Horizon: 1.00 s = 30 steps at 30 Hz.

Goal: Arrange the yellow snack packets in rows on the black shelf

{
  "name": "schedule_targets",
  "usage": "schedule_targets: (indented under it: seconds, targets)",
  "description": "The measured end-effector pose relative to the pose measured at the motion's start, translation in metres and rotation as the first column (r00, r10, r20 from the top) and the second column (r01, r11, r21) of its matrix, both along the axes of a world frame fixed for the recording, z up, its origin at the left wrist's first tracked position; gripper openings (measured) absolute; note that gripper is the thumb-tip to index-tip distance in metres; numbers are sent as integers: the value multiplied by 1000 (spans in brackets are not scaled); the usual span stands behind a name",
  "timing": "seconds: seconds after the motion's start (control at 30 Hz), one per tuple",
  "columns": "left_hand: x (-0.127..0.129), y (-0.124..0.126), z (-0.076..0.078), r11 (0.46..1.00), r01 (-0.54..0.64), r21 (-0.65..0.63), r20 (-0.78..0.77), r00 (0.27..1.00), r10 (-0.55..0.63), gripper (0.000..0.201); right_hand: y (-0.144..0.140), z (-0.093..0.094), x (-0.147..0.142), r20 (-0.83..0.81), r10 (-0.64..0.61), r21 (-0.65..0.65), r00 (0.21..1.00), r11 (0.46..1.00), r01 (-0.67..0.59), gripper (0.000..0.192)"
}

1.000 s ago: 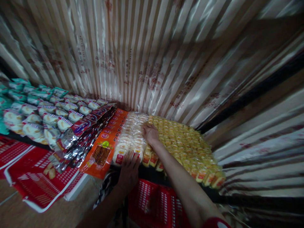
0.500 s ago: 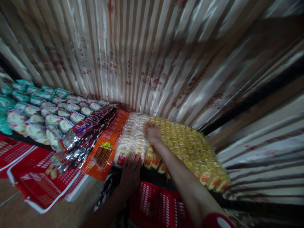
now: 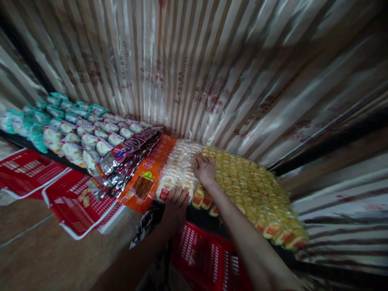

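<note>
Two rows of clear-wrapped, round white crackers (image 3: 184,163) lie on the dark shelf (image 3: 212,221). My left hand (image 3: 177,206) rests against their front end, fingers stretched out over the packets. Farther back, my right hand (image 3: 206,169) is closed, its bent fingers touching the right side of the white rows where they meet the yellow-wrapped snacks (image 3: 242,184). What is inside those fingers, if anything, is hidden. Left of the crackers lies a flat orange snack bag (image 3: 148,178) with a picture of brown sticks.
Silvery, dark-red bags (image 3: 131,155) overlap left of the orange one. White packets (image 3: 87,137) and green packets (image 3: 38,125) fill the far left. Red baskets (image 3: 81,206) stand below the front edge, another red basket (image 3: 197,250) under my arms. A striped, shiny sheet (image 3: 194,68) hangs behind.
The view has shifted, so the shelf appears farther right. My right hand's fingers have opened slightly from a tighter fist, staying by the white rows. My left hand stays at their front.
</note>
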<state>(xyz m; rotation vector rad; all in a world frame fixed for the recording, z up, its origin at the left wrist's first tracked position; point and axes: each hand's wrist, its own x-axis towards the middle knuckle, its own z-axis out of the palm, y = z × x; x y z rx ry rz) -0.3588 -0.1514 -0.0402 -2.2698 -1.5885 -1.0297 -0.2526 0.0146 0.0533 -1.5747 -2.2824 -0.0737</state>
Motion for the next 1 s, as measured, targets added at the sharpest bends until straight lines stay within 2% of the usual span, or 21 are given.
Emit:
schedule_targets:
  seconds: [0.1,0.2,0.3,0.33,0.4,0.47,0.53,0.67,0.77,0.87,1.0]
  targets:
    - [-4,-2,1,999,-40,27,96,995,38,46,-39,-5,0,-256,40,78,966,997,-21,33]
    - [-11,-4,4,968,-250,13,301,924,235,42,-87,-16,-2,-442,140,124,886,988,-94,31]
    - [-21,-5,4,904,-406,-131,487,768,416,39,-126,-34,-9,-501,190,86,844,982,-170,29]
    - [-23,-5,3,894,-409,-184,523,729,441,40,-135,-42,-12,-502,209,73,839,977,-200,29]
    - [-27,-5,-2,901,-360,-243,568,700,433,44,-147,-57,-20,-489,270,45,829,957,-285,29]
    - [-27,-4,-9,928,-291,-232,591,715,373,46,-152,-70,-28,-481,300,23,824,944,-330,29]
    - [-26,-2,-16,948,-262,-183,610,725,318,48,-153,-79,-35,-477,285,8,832,948,-320,30]
    - [-22,1,-23,949,-265,-170,651,693,310,50,-151,-82,-41,-448,219,1,867,970,-244,28]
    - [-19,-1,-23,952,-237,-195,679,667,305,51,-149,-78,-42,-417,213,29,884,975,-222,25]
    - [-19,-4,-21,955,-248,-159,679,675,289,49,-149,-77,-42,-398,208,47,893,977,-206,24]
    - [-37,7,-15,942,-286,-173,654,682,327,44,-148,-81,-44,-379,200,68,903,980,-189,23]
